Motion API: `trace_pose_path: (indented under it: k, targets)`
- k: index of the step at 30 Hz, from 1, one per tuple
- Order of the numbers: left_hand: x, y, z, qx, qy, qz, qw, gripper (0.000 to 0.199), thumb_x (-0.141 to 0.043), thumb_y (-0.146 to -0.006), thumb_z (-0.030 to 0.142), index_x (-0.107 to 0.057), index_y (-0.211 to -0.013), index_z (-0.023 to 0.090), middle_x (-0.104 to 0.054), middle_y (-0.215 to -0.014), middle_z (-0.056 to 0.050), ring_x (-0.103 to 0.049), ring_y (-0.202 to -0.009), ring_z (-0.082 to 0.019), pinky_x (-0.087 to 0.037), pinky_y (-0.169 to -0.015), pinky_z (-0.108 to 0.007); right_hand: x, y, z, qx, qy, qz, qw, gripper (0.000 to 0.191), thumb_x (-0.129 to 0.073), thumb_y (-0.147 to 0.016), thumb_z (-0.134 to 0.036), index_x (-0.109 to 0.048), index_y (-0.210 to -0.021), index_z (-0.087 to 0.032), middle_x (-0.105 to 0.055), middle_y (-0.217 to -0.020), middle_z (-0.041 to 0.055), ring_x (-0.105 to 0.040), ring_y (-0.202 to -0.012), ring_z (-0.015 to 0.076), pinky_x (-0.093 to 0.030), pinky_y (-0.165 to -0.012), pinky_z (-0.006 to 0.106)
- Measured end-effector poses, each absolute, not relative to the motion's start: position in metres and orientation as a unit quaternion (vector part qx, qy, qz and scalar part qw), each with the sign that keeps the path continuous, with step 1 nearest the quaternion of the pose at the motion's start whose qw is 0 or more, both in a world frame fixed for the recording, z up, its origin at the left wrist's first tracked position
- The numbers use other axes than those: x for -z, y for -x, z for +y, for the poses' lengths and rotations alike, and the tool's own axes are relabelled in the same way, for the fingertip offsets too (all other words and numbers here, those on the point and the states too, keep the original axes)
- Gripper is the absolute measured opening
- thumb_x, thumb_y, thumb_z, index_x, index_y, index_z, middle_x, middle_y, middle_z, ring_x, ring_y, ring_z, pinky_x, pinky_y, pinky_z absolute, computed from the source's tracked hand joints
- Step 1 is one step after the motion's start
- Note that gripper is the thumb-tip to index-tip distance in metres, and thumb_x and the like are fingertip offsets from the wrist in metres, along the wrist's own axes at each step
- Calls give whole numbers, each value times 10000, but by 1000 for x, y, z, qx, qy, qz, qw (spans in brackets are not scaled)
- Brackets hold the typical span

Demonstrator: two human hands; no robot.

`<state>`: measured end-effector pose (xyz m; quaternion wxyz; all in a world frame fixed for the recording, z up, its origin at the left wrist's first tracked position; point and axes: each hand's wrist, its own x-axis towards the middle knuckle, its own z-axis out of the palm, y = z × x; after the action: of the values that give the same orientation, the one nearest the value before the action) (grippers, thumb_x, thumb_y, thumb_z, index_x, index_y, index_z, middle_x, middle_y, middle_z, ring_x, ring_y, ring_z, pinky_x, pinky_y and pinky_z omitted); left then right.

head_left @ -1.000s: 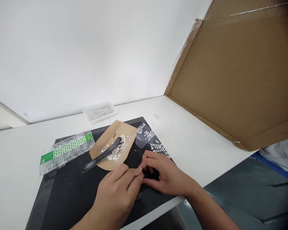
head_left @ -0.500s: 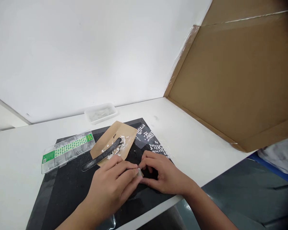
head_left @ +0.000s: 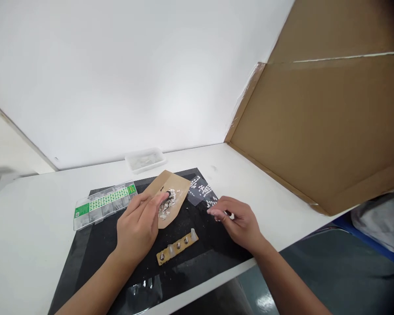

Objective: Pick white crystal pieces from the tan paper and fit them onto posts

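Note:
My left hand (head_left: pixel 138 221) is closed on the black curved file (head_left: pixel 167 195), over the brown paper (head_left: pixel 180 188) with white chips on it; most of the file is hidden under the hand. My right hand (head_left: pixel 238 218) is pinched closed beside the white tabs (head_left: pixel 212 202) at the mat's right edge. What its fingers hold, if anything, is too small to make out. Nearer the front, a tan strip (head_left: pixel 183 243) lies on the black mat (head_left: pixel 144 271), bearing metal studs and two translucent nail-like tips, one (head_left: pixel 193 235) at its right end.
A clear compartment case (head_left: pixel 105 204) with a green label lies across the mat's left side. Behind the mat stands a translucent white tray (head_left: pixel 145 160). Brown cardboard (head_left: pixel 321 131) rises along the table's right side.
Both hands have parted from the small clear piece over the mat. The left moved up onto the file, the right moved right and slightly up. The tan strip with its studs is now uncovered.

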<state>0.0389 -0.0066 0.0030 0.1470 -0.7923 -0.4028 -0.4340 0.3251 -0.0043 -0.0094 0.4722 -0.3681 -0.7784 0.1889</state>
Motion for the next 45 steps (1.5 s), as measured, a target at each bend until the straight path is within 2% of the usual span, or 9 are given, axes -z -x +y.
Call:
trace_pose_path:
  k: [6, 9, 11, 14, 21, 28, 32, 37, 45]
  targets:
    - [2, -33, 1, 400, 779, -472, 103, 729, -363, -904, -50, -247, -1586, 178, -613, -1397, -122, -489, -1321, -277, -464, -1087, -501, -46, -335, 63, -164, 397, -834, 347, 376, -343, -1068, -338, -605, -1329, -276, -733, -1014, 42, -670, -903, 189, -541, -873, 393]
    - [3, -31, 4, 389, 775, -490, 92, 812, -326, -829, -107, -243, -1583, 181, -528, -1474, -136, -436, -1367, -282, -408, -1126, -533, -53, -333, 109, -178, 390, -845, 321, 494, -502, -999, -402, -472, -1469, -255, -690, -1214, 90, -661, -945, 204, -543, -783, 364]
    - [3, -29, 6, 381, 767, -507, 91, 786, -344, -822, -100, -297, -1558, 174, -543, -1447, -137, -450, -1347, -281, -402, -1123, -519, -46, -332, 133, -186, 389, -855, 288, 413, -616, -931, -444, -634, -1283, -228, -708, -1161, 88, -664, -907, 203, -518, -711, 323]
    - [3, -24, 9, 366, 752, -540, 92, 581, -434, -900, 25, -427, -1465, 161, -640, -1310, -125, -515, -1242, -292, -434, -1052, -499, -25, -333, 153, -193, 426, -845, 258, 346, -502, -993, -455, -732, -944, -201, -734, -884, 56, -645, -764, 182, -500, -715, 321]
    - [1, -17, 10, 289, 754, -574, 136, 221, -588, -936, 294, -671, -1123, 209, -738, -990, -74, -559, -1119, -345, -369, -957, -529, 7, -371, 168, -105, 487, -832, 246, 414, -475, -983, -322, -555, -1379, -228, -703, -1093, 86, -641, -928, 240, -507, -855, 404]
    - [-2, -16, 9, 275, 767, -556, 165, 117, -611, -934, 279, -708, -970, 222, -751, -918, -53, -582, -1046, -330, -313, -989, -539, 4, -411, 179, -115, 549, -798, 219, 395, -477, -985, -522, -763, -998, -250, -712, -1042, 83, -636, -931, 251, -480, -831, 382]
    - [3, -12, 11, 297, 761, -553, 167, 249, -544, -959, 153, -669, -1163, 223, -774, -847, -28, -610, -1013, -299, -309, -991, -510, 2, -416, 176, -151, 577, -772, 219, 467, -425, -992, -579, -781, -973, -279, -709, -1045, 63, -621, -885, 230, -477, -785, 362]
    - [6, -12, 11, 326, 735, -577, 143, 571, -454, -959, 65, -411, -1508, 218, -788, -993, -48, -566, -1108, -313, -287, -1026, -514, 2, -429, 175, -148, 577, -769, 234, 403, -568, -923, -542, -717, -1199, -289, -675, -1055, 82, -613, -875, 224, -495, -786, 362]
    - [1, -19, 9, 319, 733, -593, 100, 628, -470, -998, 198, -245, -1584, 177, -762, -1070, -89, -509, -1129, -339, -292, -1026, -552, 8, -436, 180, -189, 591, -752, 223, 408, -750, -770, -580, -776, -1015, -255, -693, -996, 66, -630, -876, 222, -494, -781, 337]
